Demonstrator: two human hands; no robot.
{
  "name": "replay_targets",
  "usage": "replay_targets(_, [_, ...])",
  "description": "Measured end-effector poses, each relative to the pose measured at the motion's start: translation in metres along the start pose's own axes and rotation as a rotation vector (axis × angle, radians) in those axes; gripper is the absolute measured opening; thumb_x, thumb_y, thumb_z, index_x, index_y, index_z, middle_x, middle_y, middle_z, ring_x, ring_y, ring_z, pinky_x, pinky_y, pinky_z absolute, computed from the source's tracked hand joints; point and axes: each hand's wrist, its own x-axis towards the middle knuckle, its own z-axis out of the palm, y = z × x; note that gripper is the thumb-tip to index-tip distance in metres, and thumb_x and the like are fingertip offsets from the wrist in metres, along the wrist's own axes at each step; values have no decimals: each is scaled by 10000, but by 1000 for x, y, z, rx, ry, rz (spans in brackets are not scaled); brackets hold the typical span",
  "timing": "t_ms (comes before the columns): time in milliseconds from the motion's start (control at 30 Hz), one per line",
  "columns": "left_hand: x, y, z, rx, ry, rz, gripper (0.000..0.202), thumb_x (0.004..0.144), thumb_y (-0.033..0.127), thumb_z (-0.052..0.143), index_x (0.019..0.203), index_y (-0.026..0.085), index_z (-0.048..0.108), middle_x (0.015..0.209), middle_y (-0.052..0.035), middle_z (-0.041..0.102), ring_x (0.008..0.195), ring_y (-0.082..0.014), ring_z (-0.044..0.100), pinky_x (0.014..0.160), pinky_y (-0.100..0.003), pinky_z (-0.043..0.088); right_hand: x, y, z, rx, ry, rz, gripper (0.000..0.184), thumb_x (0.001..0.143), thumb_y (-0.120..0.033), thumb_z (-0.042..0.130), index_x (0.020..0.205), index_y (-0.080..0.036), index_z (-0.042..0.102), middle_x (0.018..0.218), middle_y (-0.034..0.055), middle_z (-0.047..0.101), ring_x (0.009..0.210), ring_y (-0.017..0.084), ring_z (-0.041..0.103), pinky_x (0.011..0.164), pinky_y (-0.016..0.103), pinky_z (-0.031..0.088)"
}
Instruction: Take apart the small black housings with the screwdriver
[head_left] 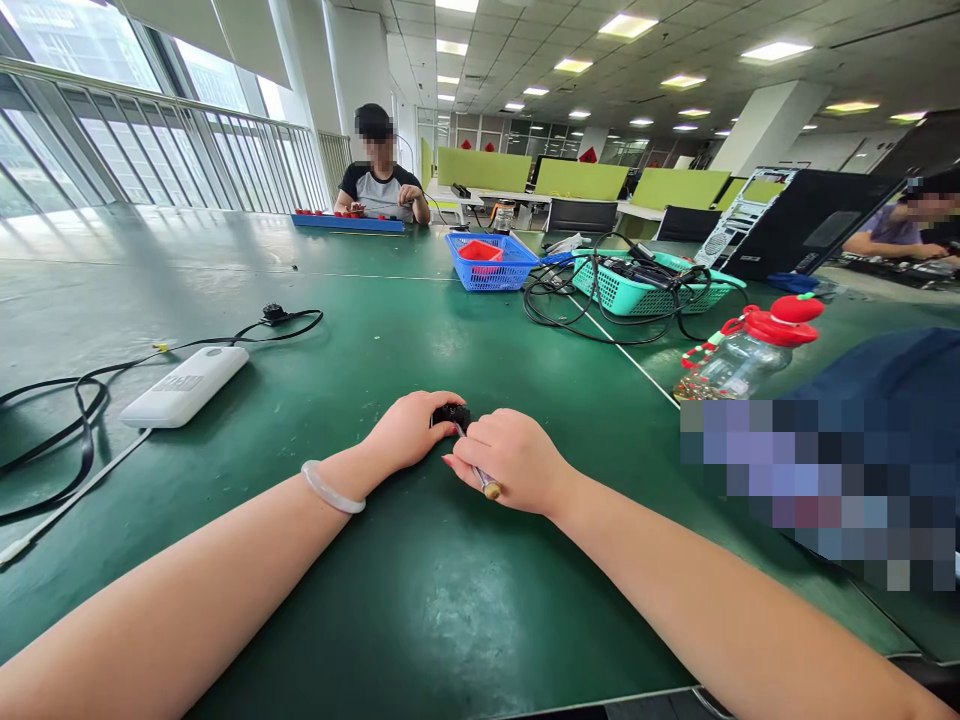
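Observation:
My left hand (409, 428) is closed around a small black part (451, 414) and keeps it at the middle of the green table (375, 620). Its exact kind is hidden by the fingers. My right hand (511, 458) grips a small screwdriver (490, 488) with a yellowish rounded end pointing back toward me. The screwdriver's thin tip meets the black part, or lies just in front of it. Both hands are close together, with fingers bent. A pale bangle (330, 488) circles my left wrist.
On the left lie a white power bank (187, 386) and black cables (82, 400). A blue basket (491, 265), a green basket (637, 290) with cables and a red-lidded bottle (742, 355) stand ahead and right. A person (382, 185) sits across, behind a blue tray (349, 223).

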Motion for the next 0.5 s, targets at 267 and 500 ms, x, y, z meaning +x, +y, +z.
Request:
replay_targets(267, [-1, 2, 0, -35, 11, -6, 388, 810, 303, 535, 1193, 273, 593, 1147, -24, 686, 1022, -234, 623, 922, -387, 491, 1, 1, -2, -78, 83, 39, 362, 926, -263, 456, 584, -185, 545, 528, -15, 466, 521, 113, 370, 547, 269, 253])
replay_targets(500, [-2, 1, 2, -130, 16, -25, 758, 786, 289, 600, 1459, 275, 253, 1170, -39, 679, 1081, -243, 622, 968, -408, 476, -2, 11, -3, 30, 179, 283, 360, 915, -240, 452, 560, -192, 492, 514, -17, 449, 501, 107, 363, 538, 263, 281])
